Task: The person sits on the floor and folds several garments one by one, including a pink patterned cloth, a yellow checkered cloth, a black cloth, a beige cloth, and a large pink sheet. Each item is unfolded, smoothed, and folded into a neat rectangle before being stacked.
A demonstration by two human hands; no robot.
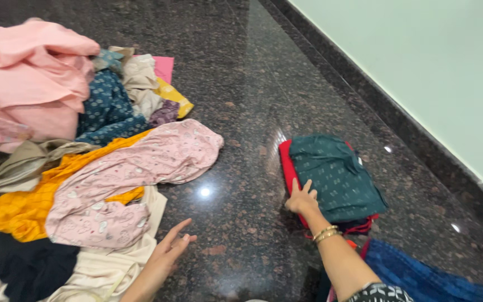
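Folded teal dotted garment (pixel 337 176) on red cloth (pixel 289 168); right hand (pixel 301 199) touching edge

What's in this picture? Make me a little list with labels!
Place: dark speckled stone floor beside a pale wall
Right hand: open, resting on the edge of a folded stack, dark green garment over a red one
Left hand: open, fingers spread, holding nothing, beside the pile
Pile: loose unfolded clothes, pink, orange, cream, dark blue
Near the right arm: blue cloth
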